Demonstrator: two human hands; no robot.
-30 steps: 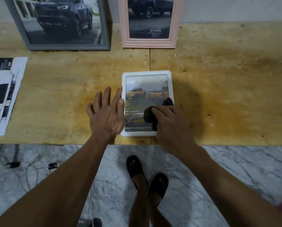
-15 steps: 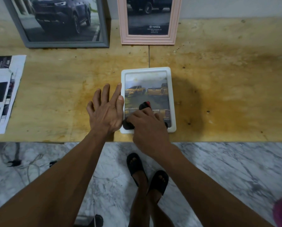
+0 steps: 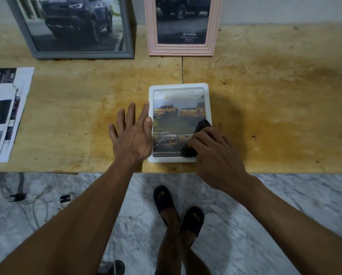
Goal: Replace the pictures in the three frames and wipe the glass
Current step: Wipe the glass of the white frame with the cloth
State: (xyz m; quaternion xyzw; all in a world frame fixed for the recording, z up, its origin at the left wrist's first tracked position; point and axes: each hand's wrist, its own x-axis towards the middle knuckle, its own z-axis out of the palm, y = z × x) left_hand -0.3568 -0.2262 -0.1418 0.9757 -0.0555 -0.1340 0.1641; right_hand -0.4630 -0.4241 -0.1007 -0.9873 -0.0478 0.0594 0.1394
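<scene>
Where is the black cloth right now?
In the head view, the black cloth lies under the right hand on the lower right of the white frame, near the table's front edge.

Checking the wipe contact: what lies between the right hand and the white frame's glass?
A dark cloth lies under the right hand, on the white frame's glass, per the head view.

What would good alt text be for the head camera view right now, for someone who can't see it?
A person's right hand rubs a dark cloth over the glass of a white picture frame lying flat on a wooden table, while the left hand lies open against the frame's left edge. A grey frame and a pink frame, both showing dark vehicles, stand behind, with printed sheets at left.
</scene>
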